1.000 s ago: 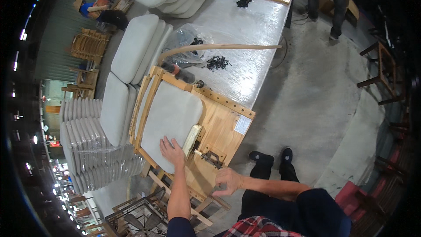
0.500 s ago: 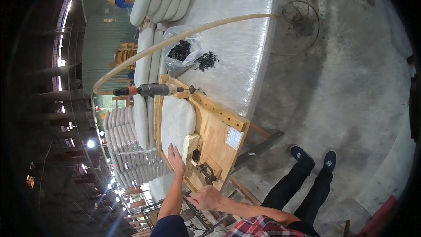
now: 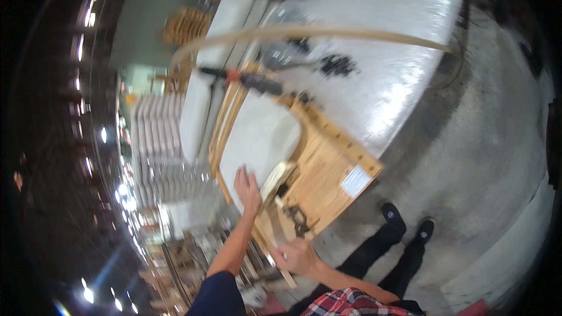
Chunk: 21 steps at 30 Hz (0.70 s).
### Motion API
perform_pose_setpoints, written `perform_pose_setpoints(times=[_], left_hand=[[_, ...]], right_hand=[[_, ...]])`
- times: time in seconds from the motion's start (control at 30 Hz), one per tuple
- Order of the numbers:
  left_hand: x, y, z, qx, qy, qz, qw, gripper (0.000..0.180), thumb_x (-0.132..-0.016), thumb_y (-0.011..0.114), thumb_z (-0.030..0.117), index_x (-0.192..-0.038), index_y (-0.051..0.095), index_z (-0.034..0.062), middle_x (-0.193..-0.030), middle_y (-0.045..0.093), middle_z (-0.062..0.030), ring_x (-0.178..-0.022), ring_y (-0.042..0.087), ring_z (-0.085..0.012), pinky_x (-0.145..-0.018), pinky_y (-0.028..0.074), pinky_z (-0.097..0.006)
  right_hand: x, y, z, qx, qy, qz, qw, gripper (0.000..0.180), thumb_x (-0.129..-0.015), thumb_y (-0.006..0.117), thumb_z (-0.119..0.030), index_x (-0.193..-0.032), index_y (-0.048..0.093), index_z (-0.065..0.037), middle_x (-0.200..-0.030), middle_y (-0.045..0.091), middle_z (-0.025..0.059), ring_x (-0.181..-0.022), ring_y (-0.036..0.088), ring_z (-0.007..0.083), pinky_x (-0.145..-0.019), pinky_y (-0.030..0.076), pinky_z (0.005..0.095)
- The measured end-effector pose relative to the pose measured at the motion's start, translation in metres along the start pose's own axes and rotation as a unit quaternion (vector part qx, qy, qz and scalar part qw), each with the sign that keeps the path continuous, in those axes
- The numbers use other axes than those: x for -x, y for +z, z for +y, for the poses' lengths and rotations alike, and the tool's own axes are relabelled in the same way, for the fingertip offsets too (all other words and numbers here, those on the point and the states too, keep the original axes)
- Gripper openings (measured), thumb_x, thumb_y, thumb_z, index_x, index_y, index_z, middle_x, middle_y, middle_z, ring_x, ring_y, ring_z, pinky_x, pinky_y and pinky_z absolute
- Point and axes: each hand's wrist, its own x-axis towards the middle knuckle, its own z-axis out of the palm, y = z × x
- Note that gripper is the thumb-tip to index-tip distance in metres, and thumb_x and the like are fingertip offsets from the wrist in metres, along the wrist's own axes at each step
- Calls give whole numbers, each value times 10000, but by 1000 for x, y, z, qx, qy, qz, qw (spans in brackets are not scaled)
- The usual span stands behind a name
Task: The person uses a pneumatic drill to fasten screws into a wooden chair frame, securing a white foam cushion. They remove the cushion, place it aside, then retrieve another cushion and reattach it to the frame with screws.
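The view has swung nearer; the left hand (image 3: 247, 184) still presses flat on the pale grey padded cushion (image 3: 257, 140) steadying it in the light wooden frame (image 3: 319, 169), which the right hand (image 3: 295, 256) grips on the counter (image 3: 380, 70)

cushion (image 3: 257, 140) on frame (image 3: 328, 169) (drill (image 3: 246, 80) behind), table (image 3: 398, 70) beyond

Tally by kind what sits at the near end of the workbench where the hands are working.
Hands: 2, left hand on the cushion, right hand at the frame's near edge
White seat cushion: 1
Wooden frame: 1
White label on the frame: 1
Power drill: 1
Total: 6
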Motion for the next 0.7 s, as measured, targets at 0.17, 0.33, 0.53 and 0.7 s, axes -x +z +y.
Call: perform_pose_setpoints(times=[0.17, 0.33, 0.53, 0.7], left_hand=[[-11, 14, 31, 12, 5, 10, 1000, 532, -1013, 565, 368, -1435, 556, 45, -1504, 480, -243, -1393, 408, -429, -1185, 284, -515], [3, 5, 25, -2, -43, 14, 999, 539, -1003, 561, 411, -1423, 575, 72, -1508, 477, -218, -1404, 384, -406, -1180, 264, -528], [5, 3, 37, 25, -52, 13, 998, 560, -996, 544, 445, -1429, 568, 91, -1525, 452, -188, -1413, 352, -395, -1173, 226, -571], [-3, 2, 45, 30, -62, 8, 998, 563, -996, 540, 445, -1442, 551, 103, -1546, 425, -175, -1427, 332, -391, -1172, 220, -599]], right_hand=[[-95, 55, 21, 203, 102, -39, 973, 220, -915, 721, -259, -907, 620, -64, -788, 629, 163, -707, 646, 348, -633, 492, 476], [-87, 51, 20, 285, -4, -157, 946, 355, -874, 730, -266, -1123, 643, -29, -1057, 587, 149, -1072, 560, 336, -970, 381, 534], [-109, 39, 21, 366, -123, -294, 874, 471, -924, 694, -327, -1304, 630, -55, -1351, 517, 173, -1289, 502, 346, -1121, 288, 571], [-115, 45, 73, 354, -37, -232, 905, 713, -974, 642, -308, -1530, 337, 19, -1546, 324, 361, -1473, 300, 489, -1155, 158, 712]])
